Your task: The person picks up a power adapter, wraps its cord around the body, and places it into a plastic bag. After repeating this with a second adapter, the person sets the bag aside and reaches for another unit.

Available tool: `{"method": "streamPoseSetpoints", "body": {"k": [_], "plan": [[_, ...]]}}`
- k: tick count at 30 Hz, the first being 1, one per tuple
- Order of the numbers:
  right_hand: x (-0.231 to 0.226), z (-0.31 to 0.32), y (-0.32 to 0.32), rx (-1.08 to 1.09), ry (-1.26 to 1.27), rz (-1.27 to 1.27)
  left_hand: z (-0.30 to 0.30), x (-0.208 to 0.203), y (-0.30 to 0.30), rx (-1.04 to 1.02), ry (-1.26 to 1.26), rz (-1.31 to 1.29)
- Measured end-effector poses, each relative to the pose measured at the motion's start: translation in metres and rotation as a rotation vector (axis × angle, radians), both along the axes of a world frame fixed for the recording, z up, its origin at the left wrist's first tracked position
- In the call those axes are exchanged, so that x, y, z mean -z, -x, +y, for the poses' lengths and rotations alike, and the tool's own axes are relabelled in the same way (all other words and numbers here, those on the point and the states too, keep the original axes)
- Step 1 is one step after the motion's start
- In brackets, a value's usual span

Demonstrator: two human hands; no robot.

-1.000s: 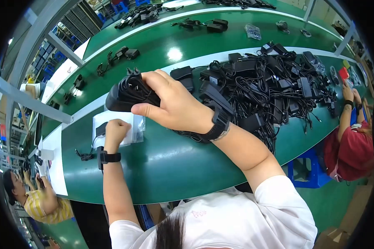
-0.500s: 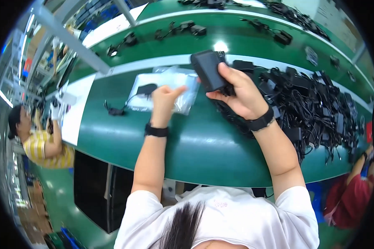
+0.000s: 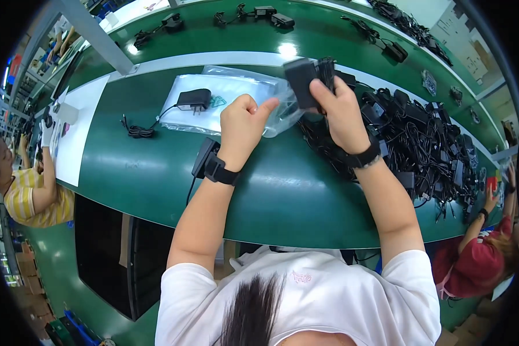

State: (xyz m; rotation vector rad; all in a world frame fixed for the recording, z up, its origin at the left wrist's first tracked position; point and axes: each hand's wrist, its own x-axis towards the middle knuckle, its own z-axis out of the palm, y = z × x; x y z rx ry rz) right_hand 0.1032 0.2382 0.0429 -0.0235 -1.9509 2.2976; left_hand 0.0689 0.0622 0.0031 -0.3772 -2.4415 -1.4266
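Observation:
My right hand (image 3: 346,109) is closed around a black power adapter (image 3: 301,82) with its cable bundled beside it, held above the bench. My left hand (image 3: 245,130) is closed, thumb stretched toward the adapter, at a clear plastic bag (image 3: 284,112) whose crumpled edge reaches toward the adapter. The curled fingers hide the grip. Left of it, another power adapter (image 3: 194,100) with prongs lies on the flat clear bags (image 3: 181,119), its coiled cable on the bench. Beside my left wristband shows a black block (image 3: 205,157) with a cable; I cannot tell whether it is attached.
A large heap of black adapters and cables (image 3: 415,132) covers the right side of the green bench (image 3: 282,202). More adapters (image 3: 282,21) lie on the raised green strip behind. One person (image 3: 34,196) works at the left, another (image 3: 478,254) at the right.
The view has shifted, so the bench contents appear higher and further left. The bag's edge now stretches toward the adapter in my right hand, and the block beside my left wrist has come into view.

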Motion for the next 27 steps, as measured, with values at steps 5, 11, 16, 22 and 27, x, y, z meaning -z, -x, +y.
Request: {"method": "streamPoseSetpoints", "body": {"k": [5,11,16,22,27], "plan": [[0.001,-0.018,-0.027,0.005,-0.699,0.335,0.000,-0.005,-0.004,0.030,-0.414,-0.042],[0.009,-0.026,-0.027,-0.017,-1.119,0.431,0.005,-0.015,-0.019,0.084,-0.356,0.213],[0.019,-0.029,-0.022,-0.100,-1.350,0.578,0.001,-0.021,-0.023,0.162,-0.250,0.203],[0.019,-0.011,0.002,-0.138,-0.582,0.313,0.011,-0.026,-0.025,0.146,-0.054,0.380],[-0.009,-0.008,-0.005,-0.305,-0.028,-0.243,-0.004,-0.026,-0.017,0.235,0.006,0.402]]}}
